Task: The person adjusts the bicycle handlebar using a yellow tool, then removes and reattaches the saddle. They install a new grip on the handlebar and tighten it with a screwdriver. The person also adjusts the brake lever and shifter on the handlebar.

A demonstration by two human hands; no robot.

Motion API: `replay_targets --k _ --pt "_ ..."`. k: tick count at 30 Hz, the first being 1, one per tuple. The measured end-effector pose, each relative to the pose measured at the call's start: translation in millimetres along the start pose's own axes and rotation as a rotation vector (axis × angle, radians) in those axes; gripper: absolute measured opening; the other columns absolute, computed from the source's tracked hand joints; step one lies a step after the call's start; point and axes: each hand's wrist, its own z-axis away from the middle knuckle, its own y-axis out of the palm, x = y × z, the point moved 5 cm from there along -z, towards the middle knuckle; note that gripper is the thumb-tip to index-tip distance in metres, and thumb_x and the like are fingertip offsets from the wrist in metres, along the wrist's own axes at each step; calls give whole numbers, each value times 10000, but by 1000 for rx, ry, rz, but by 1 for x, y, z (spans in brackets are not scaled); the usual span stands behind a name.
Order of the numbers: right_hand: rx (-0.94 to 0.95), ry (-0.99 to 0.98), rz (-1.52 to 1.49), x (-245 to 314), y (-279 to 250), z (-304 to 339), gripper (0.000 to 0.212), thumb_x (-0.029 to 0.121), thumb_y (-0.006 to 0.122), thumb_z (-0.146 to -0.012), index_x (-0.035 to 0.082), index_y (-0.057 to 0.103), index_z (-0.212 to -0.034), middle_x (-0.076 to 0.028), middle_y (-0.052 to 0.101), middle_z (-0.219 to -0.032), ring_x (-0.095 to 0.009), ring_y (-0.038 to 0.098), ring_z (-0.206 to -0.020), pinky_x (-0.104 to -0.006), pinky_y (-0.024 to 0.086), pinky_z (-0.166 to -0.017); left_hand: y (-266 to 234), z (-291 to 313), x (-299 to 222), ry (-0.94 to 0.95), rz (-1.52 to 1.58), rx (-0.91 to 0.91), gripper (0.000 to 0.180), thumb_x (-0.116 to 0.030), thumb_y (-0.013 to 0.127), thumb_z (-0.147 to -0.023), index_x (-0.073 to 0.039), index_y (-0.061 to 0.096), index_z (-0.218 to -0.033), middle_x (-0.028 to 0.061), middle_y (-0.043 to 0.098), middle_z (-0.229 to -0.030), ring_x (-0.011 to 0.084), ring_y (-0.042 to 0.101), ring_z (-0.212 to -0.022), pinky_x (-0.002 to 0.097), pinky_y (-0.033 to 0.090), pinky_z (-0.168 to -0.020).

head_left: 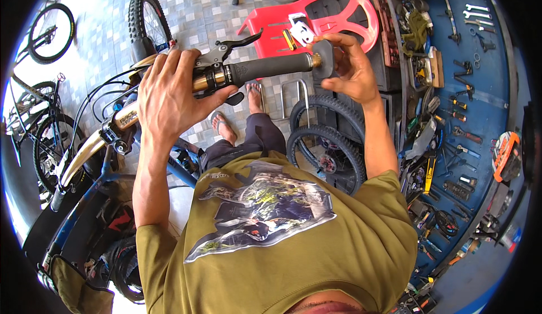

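A gold bicycle handlebar [129, 116] crosses in front of me, with a dark grey grip [272, 68] on its right end. My left hand [171, 96] lies over the bar beside the clamp, fingers curled over the far side and thumb stretched along the near side. Just past it sit the black brake lever [240, 42] and a gold clamp [217, 78]. At the bar's right tip, my right hand [355, 74] pinches a dark grey rounded flat piece [323, 59] between thumb and fingers. A gold-coloured part [316, 60] shows between the grip and that piece.
Beyond the grip stands a red plastic chair [271, 23] with a yellow-and-black tool [289, 40] and white packaging on it. Bicycle wheels [327, 150] lean below my right arm. Tools hang on a blue board [446, 105] at right. Other bikes [48, 116] stand at left.
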Motion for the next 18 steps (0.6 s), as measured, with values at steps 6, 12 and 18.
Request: replay_targets --k 6,12,18 --pt "-44 -45 -348 -37 -6 -24 932 856 315 -937 13 606 -1207 -133 661 -1141 -249 650 -1067 -384 539 -919 -4 1 9 40 22 56 820 -515 908 -672 -40 648 -1288 160 698 -1206 359 672 -1124 465 545 -981" --pt "31 16 -738 -39 25 -58 981 885 246 -923 2 625 -1122 -120 627 -961 -234 588 -889 -376 513 -819 -7 2 10 122 61 -15 805 -518 902 -692 -22 623 -1262 140 649 -1068 371 636 -1055 468 518 -934" --pt "87 0 -707 -36 30 -61 1159 993 239 -815 -29 572 -1246 -153 609 -1049 -268 578 -999 -413 474 -941 -15 4 16 173 211 128 786 -252 837 -704 -27 546 -1398 153 617 -1150 380 599 -1098 480 494 -983"
